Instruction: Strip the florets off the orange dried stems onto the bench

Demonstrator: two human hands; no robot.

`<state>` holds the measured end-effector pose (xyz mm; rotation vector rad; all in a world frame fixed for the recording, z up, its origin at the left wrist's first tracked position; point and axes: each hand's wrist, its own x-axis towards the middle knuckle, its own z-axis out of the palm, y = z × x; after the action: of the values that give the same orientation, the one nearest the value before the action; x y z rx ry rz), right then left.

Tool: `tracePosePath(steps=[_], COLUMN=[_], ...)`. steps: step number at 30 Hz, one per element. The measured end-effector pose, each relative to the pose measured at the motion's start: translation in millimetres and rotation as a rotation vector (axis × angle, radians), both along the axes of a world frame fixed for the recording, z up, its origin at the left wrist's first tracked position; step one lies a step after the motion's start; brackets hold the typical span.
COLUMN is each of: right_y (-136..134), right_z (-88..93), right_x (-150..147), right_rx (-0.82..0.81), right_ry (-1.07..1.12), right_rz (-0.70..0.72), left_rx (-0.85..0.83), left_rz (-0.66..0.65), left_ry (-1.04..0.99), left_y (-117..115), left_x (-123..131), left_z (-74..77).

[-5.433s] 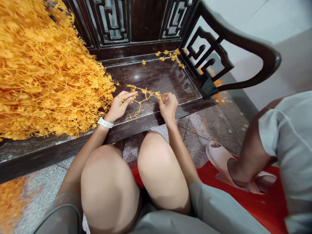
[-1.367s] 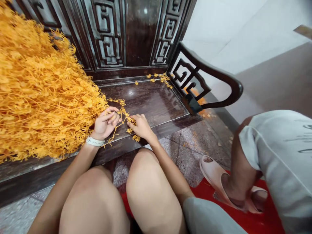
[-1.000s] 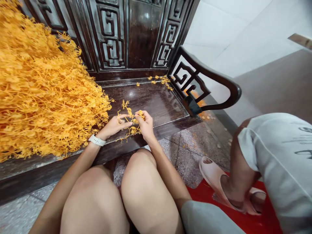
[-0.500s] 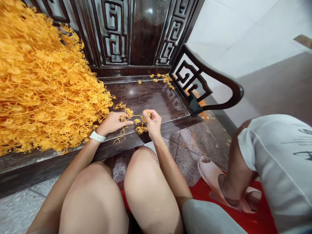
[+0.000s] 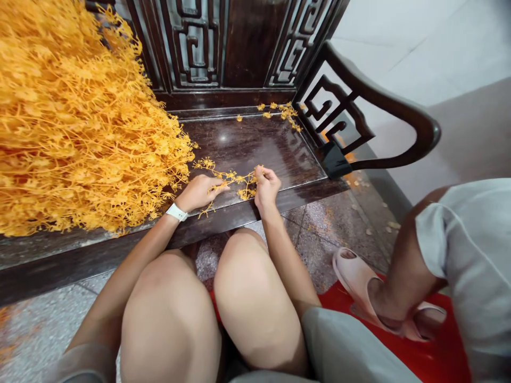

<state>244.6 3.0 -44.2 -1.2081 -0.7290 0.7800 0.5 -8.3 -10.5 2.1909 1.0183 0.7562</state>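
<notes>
Stretched between my hands over the dark wooden bench seat [image 5: 243, 143] is a branching yellow plastic flower stem [image 5: 229, 175] with small spiky florets. My left hand [image 5: 199, 192], with a white watch on its wrist, pinches the stem near its lower left branches. My right hand [image 5: 266, 189] is closed by the fingertips on the stem's right end, and a cluster of florets hangs beside it. Left of my hands rises a large heap of similar yellow stems [image 5: 91, 127].
Several loose yellow florets [image 5: 285, 113] lie in the bench's back corner by the curved armrest [image 5: 423, 133]. A person's leg in grey shorts [image 5: 471, 234] and pink slippers [image 5: 359, 287] is at my right, above a red mat [image 5: 431, 356]. My knees are below the bench edge.
My left thumb and fingers, apart before, have closed on the stem. The whole view has shifted, so bench and hands appear further right and higher.
</notes>
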Motion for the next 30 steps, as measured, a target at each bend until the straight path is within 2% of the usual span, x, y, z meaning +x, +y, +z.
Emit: tracePosePath(steps=[8, 15, 20, 23, 26, 30], right_y=[7.3, 8.8, 11.2, 16.6, 17.8, 9.8], right_z=[-16.1, -14.4, -17.5, -13.9, -4.5, 3.3], right_x=[4.0, 6.1, 14.0, 37.0, 54.3, 44.0], right_rx=[0.023, -0.104, -0.067, -0.035, -0.02, -0.049], right_ry=[-0.016, -0.034, -0.074, -0.055, 0.003, -0.077], right_rz=[-0.048, -0.007, 0.04, 0.008, -0.054, 0.053], left_rx=[0.014, 0.031, 0.039, 0.039, 0.073, 0.136], left_rz=[-0.02, 0.044, 0.035, 0.051, 0.138, 0.233], left_ry=[0.096, 0.17, 0.163, 0.143, 0.124, 0.103], left_y=[-1.2, -4.3, -7.5, -10.0, -11.0, -9.5], left_x=[0.6, 1.8, 4.7, -9.0, -30.8, -45.5], left_z=[5.1, 2.0, 4.5, 5.0, 5.2, 6.0])
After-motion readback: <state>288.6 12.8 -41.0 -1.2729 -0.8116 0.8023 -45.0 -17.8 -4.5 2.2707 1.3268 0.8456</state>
